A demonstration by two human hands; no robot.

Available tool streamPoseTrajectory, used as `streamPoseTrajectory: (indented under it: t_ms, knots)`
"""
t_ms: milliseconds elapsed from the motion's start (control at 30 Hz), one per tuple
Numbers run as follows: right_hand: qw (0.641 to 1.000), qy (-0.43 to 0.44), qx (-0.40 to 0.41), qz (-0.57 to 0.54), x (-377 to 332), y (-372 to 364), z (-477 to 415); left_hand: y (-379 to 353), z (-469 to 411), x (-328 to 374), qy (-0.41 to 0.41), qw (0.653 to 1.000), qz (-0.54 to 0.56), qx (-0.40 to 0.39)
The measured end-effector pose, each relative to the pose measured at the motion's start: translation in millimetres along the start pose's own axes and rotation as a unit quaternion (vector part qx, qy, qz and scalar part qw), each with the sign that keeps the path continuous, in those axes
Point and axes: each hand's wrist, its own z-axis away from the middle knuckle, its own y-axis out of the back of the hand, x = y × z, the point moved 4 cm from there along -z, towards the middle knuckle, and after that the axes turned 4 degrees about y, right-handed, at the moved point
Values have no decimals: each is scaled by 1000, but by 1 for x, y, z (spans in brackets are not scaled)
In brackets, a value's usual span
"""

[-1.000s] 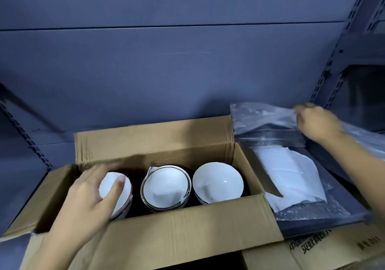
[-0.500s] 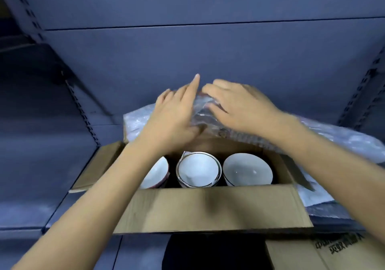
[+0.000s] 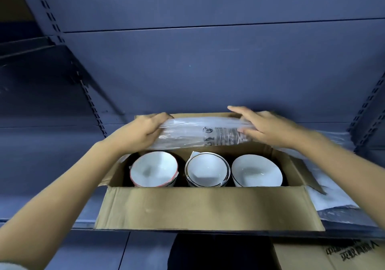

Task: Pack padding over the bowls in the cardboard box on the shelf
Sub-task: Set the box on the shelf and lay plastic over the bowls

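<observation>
An open cardboard box (image 3: 206,209) stands on the blue shelf with three stacks of white bowls in a row: a red-rimmed one (image 3: 153,169) at left, a dark-rimmed one (image 3: 206,169) in the middle, another (image 3: 256,173) at right. Above the box's back edge I hold a clear plastic padding sheet (image 3: 198,133) with printed marks. My left hand (image 3: 141,132) grips its left end with thumb underneath. My right hand (image 3: 264,126) holds its right end, fingers spread along the top and thumb below.
More clear plastic and white padding (image 3: 333,199) lies on the shelf right of the box. Another printed cardboard box (image 3: 333,255) sits below at the lower right. Slotted shelf uprights (image 3: 91,103) rise behind at left and right. The box's front flap hangs over the shelf edge.
Both hands have spread apart along the padding sheet and brought it lower, now stretched across the back of the box. One second ago the right hand was picking it up at the right.
</observation>
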Motion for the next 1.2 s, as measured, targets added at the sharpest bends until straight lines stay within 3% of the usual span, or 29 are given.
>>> streamPoseTrajectory:
  t_ms: [67, 167, 233, 333, 400, 467, 533, 633, 800, 933, 1000, 1100, 1200]
  knots:
    - [995, 39, -23, 94, -4, 4, 7, 2, 5, -3, 35, 998, 22, -36]
    - [965, 99, -94, 223, -4, -8, 13, -3, 11, -8, 67, 977, -166, -114]
    - [972, 80, -105, 195, 2, -12, 11, -6, 8, -16, 64, 965, -231, -106]
    - [994, 20, -102, 34, 13, -14, 6, -8, 9, -29, 94, 991, -20, -92]
    - [998, 15, -69, -6, 20, -15, 6, -13, 10, -34, 176, 960, 172, -134]
    - [999, 34, -8, -9, 28, -14, 9, -15, 13, -37, 231, 919, 278, -160]
    - [994, 89, 53, 26, 29, -12, 13, -13, 16, -43, 235, 904, 317, -164]
    - [973, 169, 79, 135, 30, -16, 16, -13, 20, -53, 247, 873, 373, -196]
    - [976, 150, 41, 154, 49, -29, 16, -13, 24, -69, 224, 916, 288, -168]
    - [982, 77, -8, 173, 62, -47, 17, -30, 15, -77, 230, 939, 243, -84]
    - [985, 72, 10, 156, 59, -45, 18, -39, 10, -80, 232, 957, 171, -23]
    - [979, 97, 10, 180, 53, -43, 21, -46, 11, -84, 168, 982, 66, 52]
    - [983, 89, 4, 163, 62, -46, 20, -60, 18, -86, 147, 983, -89, 58]
